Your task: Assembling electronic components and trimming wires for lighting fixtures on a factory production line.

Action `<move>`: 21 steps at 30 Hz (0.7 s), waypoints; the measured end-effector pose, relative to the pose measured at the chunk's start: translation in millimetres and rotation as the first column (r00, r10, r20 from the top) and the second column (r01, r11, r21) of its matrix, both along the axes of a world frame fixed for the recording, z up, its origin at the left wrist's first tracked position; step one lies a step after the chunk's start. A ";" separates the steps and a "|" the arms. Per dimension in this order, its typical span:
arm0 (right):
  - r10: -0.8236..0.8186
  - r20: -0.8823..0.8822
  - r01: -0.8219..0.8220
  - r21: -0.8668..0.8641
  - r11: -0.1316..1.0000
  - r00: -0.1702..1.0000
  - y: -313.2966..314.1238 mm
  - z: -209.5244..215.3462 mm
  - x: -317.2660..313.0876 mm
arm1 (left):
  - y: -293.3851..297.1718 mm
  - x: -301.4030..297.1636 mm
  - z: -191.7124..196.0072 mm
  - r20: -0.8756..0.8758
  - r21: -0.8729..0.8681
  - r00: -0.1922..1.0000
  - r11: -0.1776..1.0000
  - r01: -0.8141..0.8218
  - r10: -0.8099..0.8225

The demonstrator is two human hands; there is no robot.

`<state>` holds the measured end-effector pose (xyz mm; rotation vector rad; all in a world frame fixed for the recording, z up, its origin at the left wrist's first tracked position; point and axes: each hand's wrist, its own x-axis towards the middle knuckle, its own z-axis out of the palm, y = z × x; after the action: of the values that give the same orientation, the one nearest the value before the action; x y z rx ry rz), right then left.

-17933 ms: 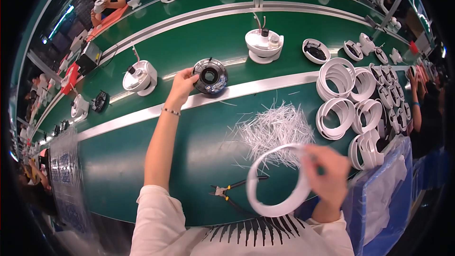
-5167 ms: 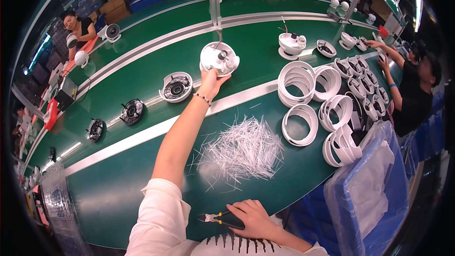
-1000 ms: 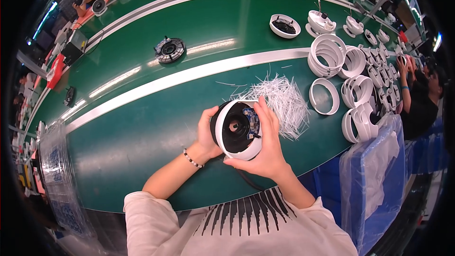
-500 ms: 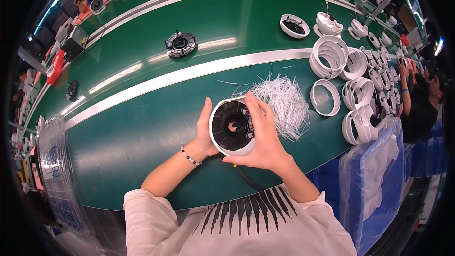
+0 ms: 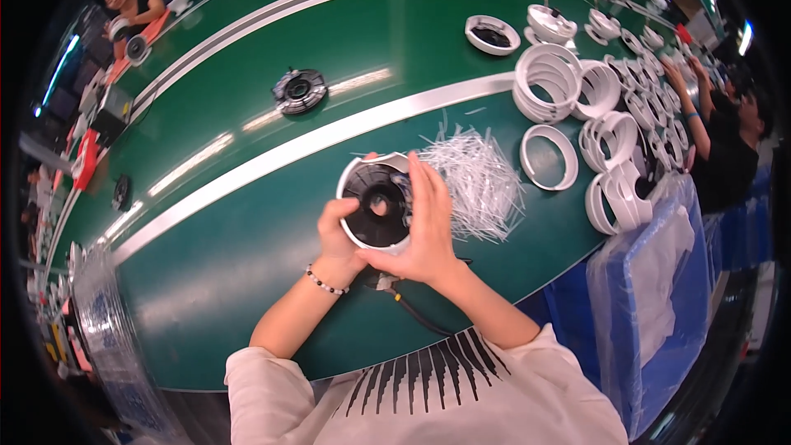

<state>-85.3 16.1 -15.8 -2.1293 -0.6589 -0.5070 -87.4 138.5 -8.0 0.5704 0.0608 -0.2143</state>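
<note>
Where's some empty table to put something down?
Bare tabletop lies between the clear plastic and the left hand, this side of the pale rail. It's crowded right of the right hand: white strips, then white rings.

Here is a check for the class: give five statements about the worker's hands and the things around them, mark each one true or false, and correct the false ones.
1. The left hand and the right hand both hold a white ring with a black disc in it. True.
2. The pile of thin white strips lies left of the held ring. False: it lies to the right.
3. The beaded bracelet is on the right wrist. False: it is on the left.
4. A round black part lies beyond the pale metal strip. True.
5. The pliers are in the right hand. False: they lie on the green table, partly hidden.
</note>
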 end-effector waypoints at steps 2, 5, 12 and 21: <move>0.019 -0.014 -0.019 -0.020 1.000 1.000 -8.0 1.9 12.6 | -0.6 20.2 0.9 -0.170 -0.096 0.985 0.995 -0.013 -0.003; -0.010 0.085 0.010 -0.010 1.000 0.996 -47.0 13.2 29.5 | -3.3 67.8 2.8 -0.221 -0.048 0.975 0.999 0.017 -0.027; -0.450 0.052 0.420 -0.468 0.777 0.891 -183.8 3.4 41.1 | 45.8 204.7 -43.2 -0.132 0.120 0.979 0.982 -0.143 0.159; -0.441 0.104 0.424 -0.534 0.731 0.891 -212.2 -7.9 34.0 | 23.2 272.3 -64.8 0.497 0.867 0.803 -0.143 -0.478 0.328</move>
<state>-51.2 -196.1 -23.7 -2.8628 -0.2890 -0.5819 184.9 161.7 -72.8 2.0596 0.3131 0.6438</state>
